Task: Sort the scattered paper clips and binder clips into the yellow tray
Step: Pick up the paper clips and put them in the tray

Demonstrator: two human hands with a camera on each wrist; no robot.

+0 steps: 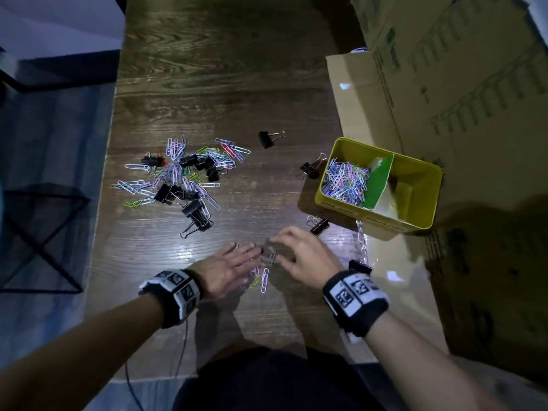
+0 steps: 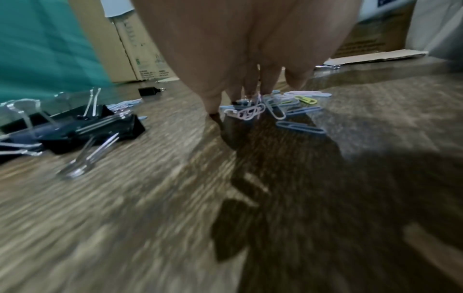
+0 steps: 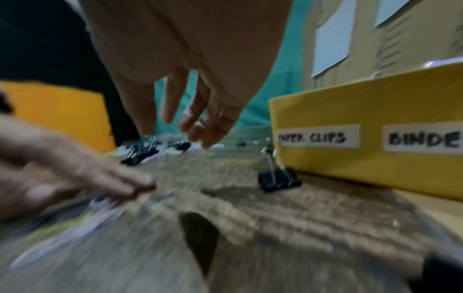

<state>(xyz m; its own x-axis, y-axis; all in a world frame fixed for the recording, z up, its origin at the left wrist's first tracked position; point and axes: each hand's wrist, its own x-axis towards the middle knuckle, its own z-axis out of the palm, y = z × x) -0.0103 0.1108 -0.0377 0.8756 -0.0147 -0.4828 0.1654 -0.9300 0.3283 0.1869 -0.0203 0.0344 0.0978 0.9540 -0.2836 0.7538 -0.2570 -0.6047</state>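
Note:
My left hand (image 1: 237, 261) lies flat on the wooden table (image 1: 225, 84), its straight fingers (image 2: 246, 87) touching a small bunch of coloured paper clips (image 1: 264, 278) (image 2: 280, 112). Just to its right hovers my right hand (image 1: 293, 249) (image 3: 190, 119), fingers loosely curled and holding nothing. The yellow tray (image 1: 415, 221) (image 3: 375, 111) stands to the right, with many paper clips (image 1: 345, 180) left of a green divider (image 1: 379, 179). A large mixed pile of paper clips and black binder clips (image 1: 184, 176) lies further out on the left.
Single black binder clips lie at the back (image 1: 268, 138), by the tray's left wall (image 1: 310, 169), by its near corner (image 1: 319, 226) (image 3: 278, 181) and beside my right wrist (image 1: 360, 266). Cardboard boxes (image 1: 459, 84) fill the right side. The table's left edge drops off.

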